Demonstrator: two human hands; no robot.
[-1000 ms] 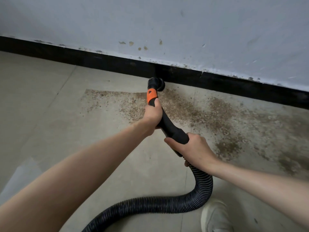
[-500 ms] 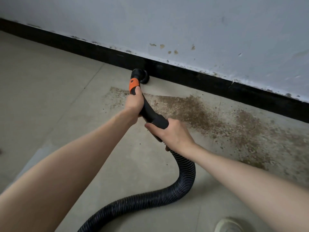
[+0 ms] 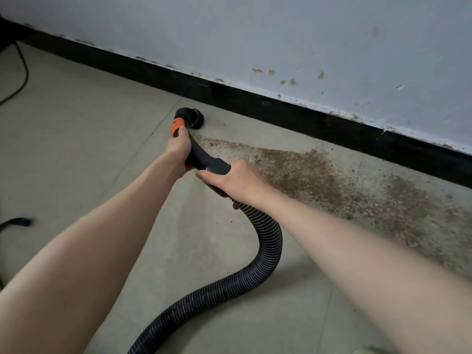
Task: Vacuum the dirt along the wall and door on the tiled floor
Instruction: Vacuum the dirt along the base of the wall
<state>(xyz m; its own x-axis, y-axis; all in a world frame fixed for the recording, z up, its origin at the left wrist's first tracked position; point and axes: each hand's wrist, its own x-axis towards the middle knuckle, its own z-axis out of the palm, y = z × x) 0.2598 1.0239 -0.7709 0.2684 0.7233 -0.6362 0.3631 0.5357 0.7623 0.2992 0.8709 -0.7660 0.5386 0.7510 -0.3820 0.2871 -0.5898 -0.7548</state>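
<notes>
We've got both hands on the vacuum here — our left hand (image 3: 178, 146) is wrapped around the front of the black handle (image 3: 204, 159), right behind the orange collar (image 3: 176, 125), and our right hand (image 3: 235, 180) is clamped around the back of the handle where the ribbed hose (image 3: 265, 241) joins it. Both arms are stretched out forward and down. The round brush head (image 3: 192, 118) sits on the beige tile floor (image 3: 84, 139), near the black baseboard (image 3: 255, 103) but not touching it, just past the left tip of the dirt (image 3: 306, 172). That brown gritty patch spreads off to the right along the baseboard — thick in the middle, thinner at the edges. The wall (image 3: 281, 29) above is pale with chipped, stained paint low down. The hose loops behind our right wrist and runs off the bottom edge. A thin black cable (image 3: 21, 72) lies on the floor at the far left.
</notes>
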